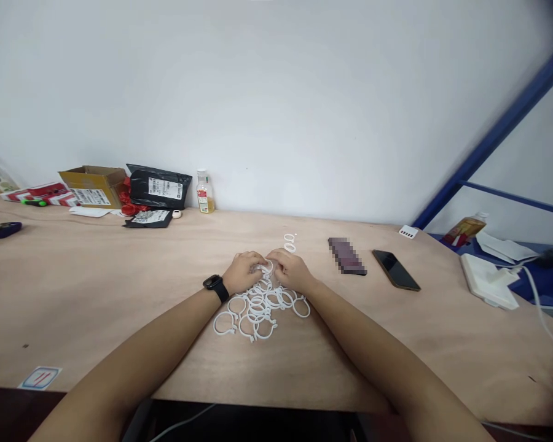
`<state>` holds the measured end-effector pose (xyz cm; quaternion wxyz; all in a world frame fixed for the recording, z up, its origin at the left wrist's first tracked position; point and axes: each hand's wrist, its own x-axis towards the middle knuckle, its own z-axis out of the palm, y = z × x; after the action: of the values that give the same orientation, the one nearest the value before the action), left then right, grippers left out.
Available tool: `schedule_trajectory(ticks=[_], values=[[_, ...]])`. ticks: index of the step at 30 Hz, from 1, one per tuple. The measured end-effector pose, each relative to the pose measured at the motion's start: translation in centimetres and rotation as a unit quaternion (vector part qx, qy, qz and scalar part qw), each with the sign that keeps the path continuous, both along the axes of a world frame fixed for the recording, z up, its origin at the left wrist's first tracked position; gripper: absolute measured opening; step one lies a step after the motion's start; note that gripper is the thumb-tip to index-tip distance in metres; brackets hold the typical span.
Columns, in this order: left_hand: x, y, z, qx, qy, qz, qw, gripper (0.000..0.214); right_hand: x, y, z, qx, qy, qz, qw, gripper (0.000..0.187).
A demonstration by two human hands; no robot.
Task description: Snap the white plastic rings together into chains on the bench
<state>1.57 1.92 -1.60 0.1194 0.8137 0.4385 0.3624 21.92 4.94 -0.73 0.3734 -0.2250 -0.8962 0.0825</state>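
Note:
My left hand (243, 272), with a black watch on its wrist, has its fingers closed at a small white plastic ring (271, 266). From the other side my right hand (292, 271) pinches the same ring, thumb and fingers drawn together; the exact fingertip contact is partly hidden. Just below both hands, a loose heap of similar white rings (258, 312) with small clip-like tabs lies overlapping on the wooden table (267, 374). Beyond my right hand, a couple more white rings (290, 247) lie apart from the heap.
Two phones, one pixelated (347, 256) and one dark (395, 270), lie to the right. Farther right are a white power strip (487, 281) and a blue frame (488, 144). Along the wall stand a bottle (205, 193), a black parcel (159, 187) and a cardboard box (94, 186).

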Motion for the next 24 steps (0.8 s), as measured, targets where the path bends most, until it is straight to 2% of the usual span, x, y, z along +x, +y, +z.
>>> schedule_trajectory(ticks=[2, 5, 9, 12, 19, 24], values=[[-0.2, 0.2, -0.1, 0.005, -0.033, 0.006, 0.999, 0.037, 0.2, -0.1, 0.3, 0.011, 0.002, -0.016, 1.000, 0.050], [-0.2, 0.4, 0.0, 0.006, -0.080, 0.007, 0.997, 0.037, 0.4, -0.2, 0.7, 0.035, -0.010, -0.037, 0.999, 0.045], [-0.1, 0.1, 0.3, -0.015, -0.068, -0.018, 0.997, 0.018, 0.1, -0.5, 0.8, 0.045, -0.026, -0.029, 0.998, 0.029], [0.0, 0.0, 0.4, -0.021, -0.043, -0.035, 0.998, 0.019, 0.0, -0.4, 0.5, 0.035, -0.023, -0.022, 0.999, 0.028], [0.1, 0.0, 0.3, -0.005, -0.052, -0.029, 0.998, 0.018, 0.1, -0.2, -0.2, 0.004, -0.009, -0.052, 0.999, 0.027], [0.2, -0.1, 0.3, 0.019, -0.043, 0.005, 0.999, 0.021, -0.4, -0.3, -0.3, -0.033, 0.055, -0.080, 0.995, 0.020]])
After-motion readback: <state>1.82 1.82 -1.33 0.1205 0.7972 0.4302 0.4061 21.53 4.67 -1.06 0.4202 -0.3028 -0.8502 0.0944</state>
